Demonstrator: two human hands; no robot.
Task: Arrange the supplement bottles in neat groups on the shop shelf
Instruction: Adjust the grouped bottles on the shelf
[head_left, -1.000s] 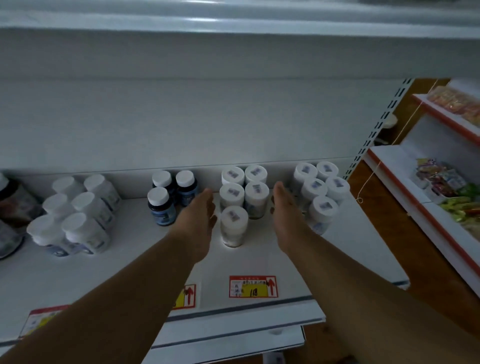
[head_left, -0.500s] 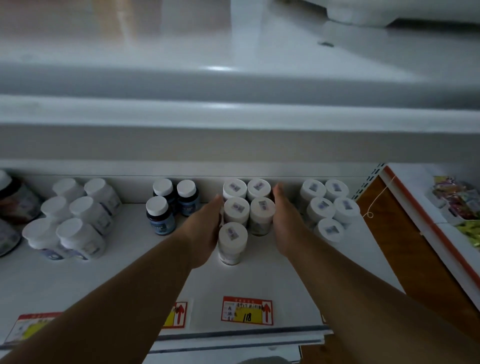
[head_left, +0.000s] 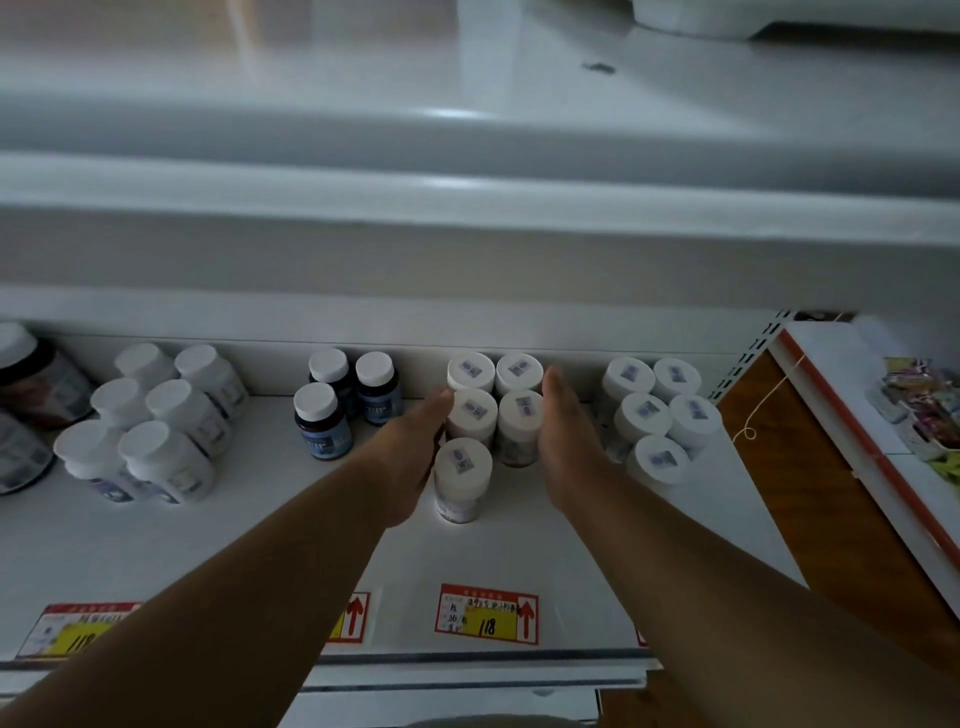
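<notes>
Both hands are extended flat, fingers straight and gripping nothing. The left hand (head_left: 410, 462) lies against the left side of the centre bottle group (head_left: 493, 415); the right hand (head_left: 566, 447) lies against its right side. This group of five white-capped bottles stands on the shelf (head_left: 260, 545), two rows of two with one in front. Dark bottles (head_left: 343, 400) stand to its left, another white group (head_left: 657, 415) to its right.
</notes>
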